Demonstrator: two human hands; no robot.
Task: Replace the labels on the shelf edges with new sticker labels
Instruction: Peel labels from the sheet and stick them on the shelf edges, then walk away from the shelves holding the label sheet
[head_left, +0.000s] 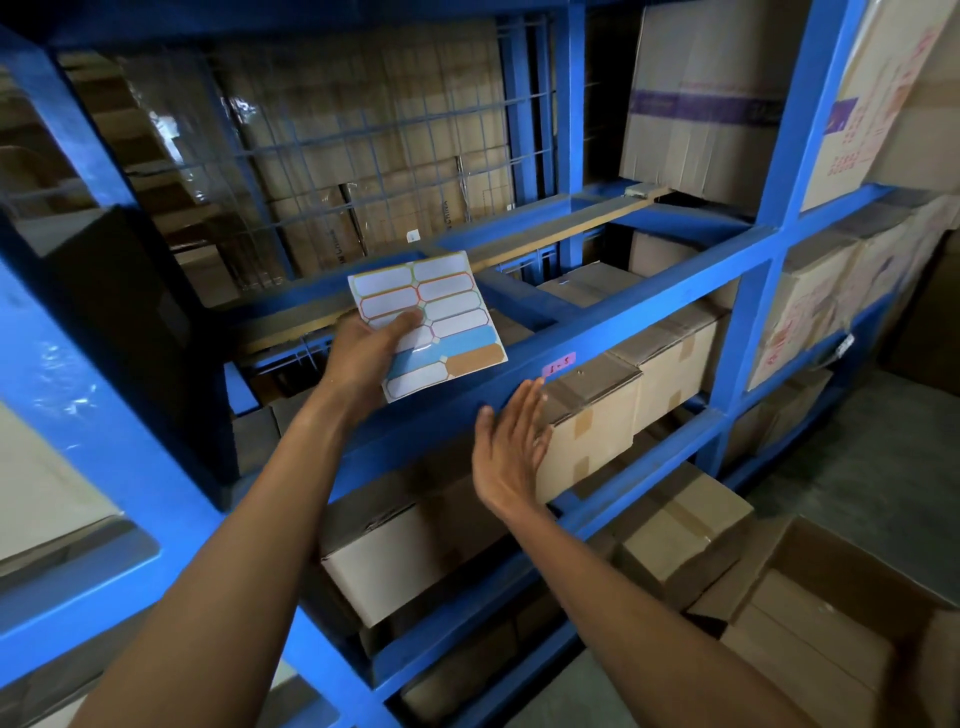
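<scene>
The left hand pinches the sticker sheet (thumb on top) while the right hand, fingers straight, lies against the blue shelf edge near the pink label.

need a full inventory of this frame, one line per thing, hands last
shelf rack: one, blue metal, fills the view
wire mesh panel: one, blue, behind the upper bay
cardboard boxes: many, brown, on several shelf levels and the floor at right
pink label: one, handwritten, on the shelf edge
sticker sheet: one, white labels with coloured borders, some peeled, in front of the shelf edge
left hand: grips the sticker sheet
right hand: fingers straight, just below the pink label
</scene>
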